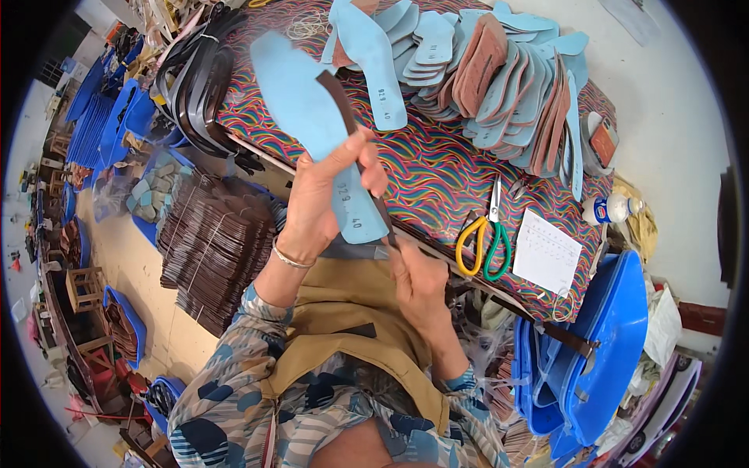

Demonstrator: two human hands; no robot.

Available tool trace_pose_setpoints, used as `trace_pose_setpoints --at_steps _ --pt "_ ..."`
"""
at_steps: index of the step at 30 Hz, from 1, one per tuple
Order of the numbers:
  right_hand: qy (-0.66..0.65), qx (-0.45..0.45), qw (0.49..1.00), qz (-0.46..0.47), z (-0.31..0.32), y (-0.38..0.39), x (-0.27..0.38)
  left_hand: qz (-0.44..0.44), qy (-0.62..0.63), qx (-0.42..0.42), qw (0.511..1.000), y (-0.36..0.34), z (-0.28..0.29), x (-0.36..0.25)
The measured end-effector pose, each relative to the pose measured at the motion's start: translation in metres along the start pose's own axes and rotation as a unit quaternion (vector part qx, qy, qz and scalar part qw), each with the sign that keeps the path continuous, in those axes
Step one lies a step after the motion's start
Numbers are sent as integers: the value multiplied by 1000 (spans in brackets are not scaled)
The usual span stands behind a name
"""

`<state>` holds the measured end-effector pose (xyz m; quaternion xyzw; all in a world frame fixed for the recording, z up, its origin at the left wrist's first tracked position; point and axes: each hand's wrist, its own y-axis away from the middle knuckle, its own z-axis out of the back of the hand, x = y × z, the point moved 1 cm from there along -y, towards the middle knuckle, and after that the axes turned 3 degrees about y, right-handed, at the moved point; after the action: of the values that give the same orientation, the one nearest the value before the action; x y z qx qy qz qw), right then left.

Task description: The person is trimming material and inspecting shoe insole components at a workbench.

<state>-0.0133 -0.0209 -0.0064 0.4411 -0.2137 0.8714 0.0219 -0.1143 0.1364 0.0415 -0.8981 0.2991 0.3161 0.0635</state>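
Note:
In the head view, my left hand [320, 187] grips a light blue insole [289, 97] with printed markings, held raised at a slant over the near edge of the patterned worktable [421, 164]. A narrow dark brown strip [334, 97] lies along the insole's right edge under my left fingers and runs down toward my right hand [417, 285]. My right hand is closed on the strip's lower part, below the insole's heel. Yellow-and-green-handled scissors [493, 234] and a white paper note [546, 253] lie on the table to the right of my hands.
Piled blue and pink insoles [491, 93] cover the table's back. Black strips [191, 86] hang at its left, above bundled brown pieces [211, 257]. A bottle [610, 209] stands at the right edge. Blue tubs [593, 343] stand at the lower right, more tubs [117, 327] on the left.

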Motion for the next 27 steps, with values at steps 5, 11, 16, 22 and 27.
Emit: trace_pose_setpoints --at_steps 5,11,16,22,27 --pt "104 -127 985 61 -17 0 7 -30 102 34 994 2 -1 10" --pt "-143 -112 974 -134 -11 -14 18 -48 126 -4 991 18 -8 32" --pt "-143 -130 977 -91 -3 -19 10 56 -49 -35 997 33 11 44" --pt "-195 -49 971 -130 40 -28 1 140 -273 40 951 53 5 10" --pt "-94 35 995 24 54 -33 3 -209 -676 298 641 50 -38 -60"
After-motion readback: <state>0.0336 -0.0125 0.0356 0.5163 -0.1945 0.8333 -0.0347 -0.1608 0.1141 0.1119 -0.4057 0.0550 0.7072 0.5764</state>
